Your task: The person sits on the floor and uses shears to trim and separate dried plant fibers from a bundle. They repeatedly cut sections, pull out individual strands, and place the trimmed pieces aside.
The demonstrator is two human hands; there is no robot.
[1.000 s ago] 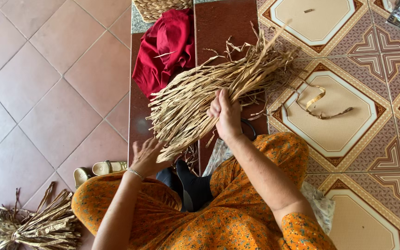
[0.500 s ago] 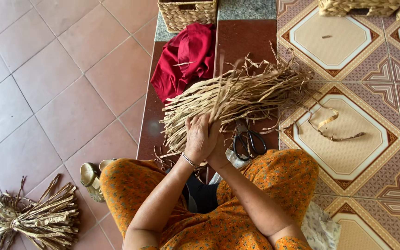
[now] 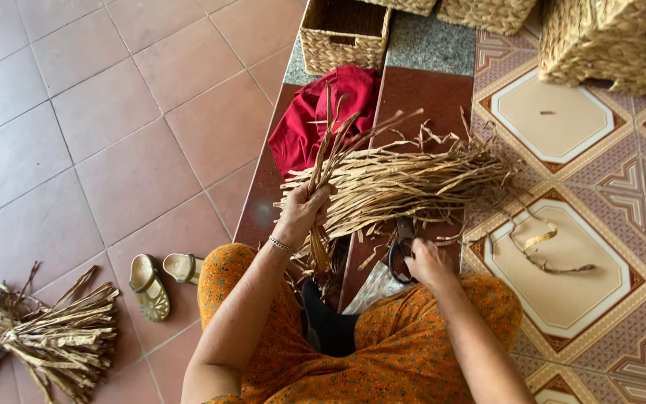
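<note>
I sit on the floor in an orange patterned dress. My left hand (image 3: 302, 211) grips a small bunch of dried straw strands (image 3: 328, 153) that stands upright, pulled out of the big straw bundle (image 3: 405, 182) lying across the dark red step. My right hand (image 3: 424, 263) rests on black-handled scissors (image 3: 400, 251) under the bundle's near edge; whether its fingers grip the handles I cannot tell.
A red cloth (image 3: 315, 120) lies behind the bundle, with woven baskets (image 3: 342, 34) beyond it and at the top right (image 3: 611, 41). A pair of sandals (image 3: 162, 277) and another straw bundle (image 3: 31, 337) lie on the tiles at left. Loose strands (image 3: 543, 251) lie on the patterned floor at right.
My hands have parted: the left lifted a bunch of strands upright out of the bundle, and the right dropped down to the scissors. The view shifted toward the baskets.
</note>
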